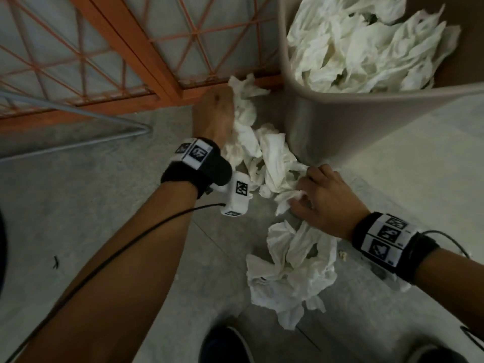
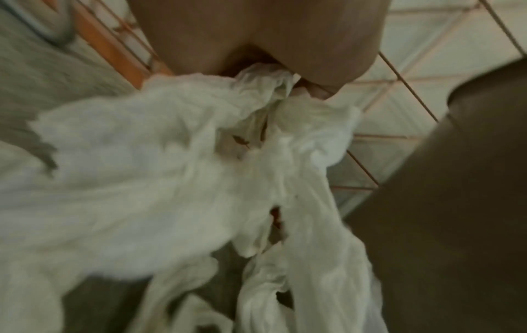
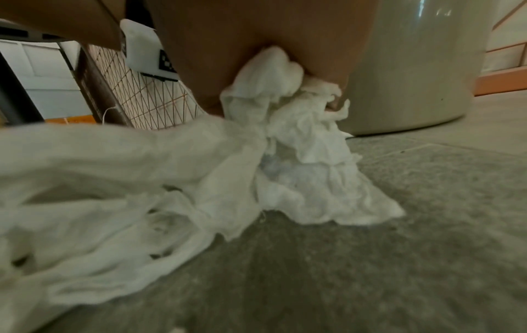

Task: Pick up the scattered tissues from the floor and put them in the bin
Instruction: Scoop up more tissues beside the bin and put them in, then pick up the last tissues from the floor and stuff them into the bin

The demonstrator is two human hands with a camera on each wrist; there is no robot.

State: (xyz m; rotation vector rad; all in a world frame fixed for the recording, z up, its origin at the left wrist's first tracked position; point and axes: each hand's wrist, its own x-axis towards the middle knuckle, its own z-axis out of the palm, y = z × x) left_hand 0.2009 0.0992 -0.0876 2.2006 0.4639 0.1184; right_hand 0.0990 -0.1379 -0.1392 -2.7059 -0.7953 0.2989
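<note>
Crumpled white tissues (image 1: pixel 272 158) lie in a heap on the grey floor beside the beige bin (image 1: pixel 340 121). The bin holds many tissues (image 1: pixel 366 40). My left hand (image 1: pixel 217 111) reaches down at the far end of the heap and grips a bunch of tissues (image 2: pixel 256 94) between thumb and fingers. My right hand (image 1: pixel 322 195) is at the heap's near end, close to the bin's base, and its fingers pinch a wad of tissue (image 3: pixel 279 74). A second clump of tissues (image 1: pixel 290 268) lies on the floor nearer to me.
An orange-framed wire grid panel (image 1: pixel 146 48) stands behind the heap. A grey metal rod frame (image 1: pixel 78 127) lies at the left. My dark shoe (image 1: pixel 225 344) is at the bottom. The bin's wall (image 3: pixel 422 67) stands just right of my right hand.
</note>
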